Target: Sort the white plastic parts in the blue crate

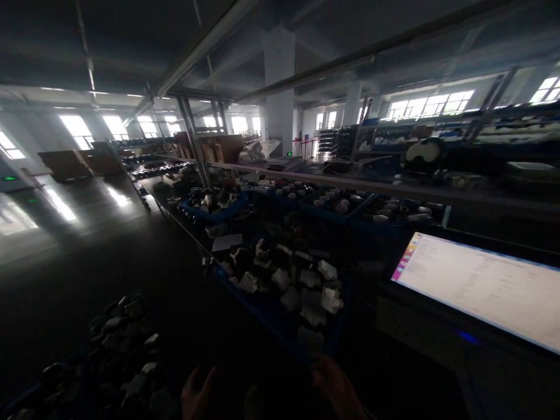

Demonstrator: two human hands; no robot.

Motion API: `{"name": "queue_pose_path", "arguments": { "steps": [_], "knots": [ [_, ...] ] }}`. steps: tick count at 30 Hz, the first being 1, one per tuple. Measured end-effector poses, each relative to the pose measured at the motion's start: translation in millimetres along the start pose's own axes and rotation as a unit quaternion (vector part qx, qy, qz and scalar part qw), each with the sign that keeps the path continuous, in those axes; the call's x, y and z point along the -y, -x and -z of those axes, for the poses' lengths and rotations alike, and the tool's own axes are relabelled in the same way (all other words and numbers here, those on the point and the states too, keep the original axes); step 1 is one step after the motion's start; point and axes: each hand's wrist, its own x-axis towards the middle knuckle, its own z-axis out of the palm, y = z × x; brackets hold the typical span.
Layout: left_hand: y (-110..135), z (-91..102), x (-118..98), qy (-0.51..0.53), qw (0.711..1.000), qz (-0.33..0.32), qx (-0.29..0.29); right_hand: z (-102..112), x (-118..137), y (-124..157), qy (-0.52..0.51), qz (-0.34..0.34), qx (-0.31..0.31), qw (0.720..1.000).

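Note:
Low in the dim view, my left hand (195,394) is raised with thumb and fingers apart, and nothing shows in it. My right hand (336,386) is at the near corner of a blue tray (266,321); its fingers look loosely parted, though the dark hides part of them. Whether it touches the tray I cannot tell. Several white and grey blocky plastic parts (312,306) lie heaped in that tray. Left of my left hand is a dark pile of similar parts (131,344), partly in a blue container.
A lit monitor (481,286) stands at the right. Behind the tray, more blue bins (336,204) of parts line the bench beneath a metal shelf (306,175). Cardboard boxes (223,147) sit on the shelf. Floor (87,245) runs along the left, with windows beyond.

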Motion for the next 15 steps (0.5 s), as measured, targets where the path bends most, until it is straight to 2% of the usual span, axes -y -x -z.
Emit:
{"name": "queue_pose_path", "arguments": {
  "steps": [2, 3, 5, 8, 10, 12, 15],
  "knots": [
    [-41, -26.3, -31, 0.009, 0.998, -0.048, 0.028, -12, 34, -43, 0.047, 0.095, -0.008, 0.994],
    [-60, -39.9, -48, 0.014, 0.996, -0.080, 0.044, -21, 48, -66, 0.102, 0.132, -0.020, 0.986],
    [-95, -65.1, -82, 0.016, 0.987, -0.140, 0.078, -45, 73, -117, 0.213, 0.175, -0.044, 0.960],
    [-134, -94.6, -127, 0.009, 0.969, -0.215, 0.125, -82, 95, -191, 0.303, 0.192, -0.065, 0.931],
    [-154, -110.2, -150, -0.004, 0.956, -0.248, 0.159, -100, 102, -231, 0.364, 0.192, -0.068, 0.909],
    [-170, -124.7, -165, -0.023, 0.948, -0.258, 0.188, -110, 103, -259, 0.421, 0.186, -0.064, 0.886],
    [-184, -143.9, -176, -0.049, 0.947, -0.233, 0.217, -112, 102, -280, 0.487, 0.184, -0.054, 0.852]
  ]
}}
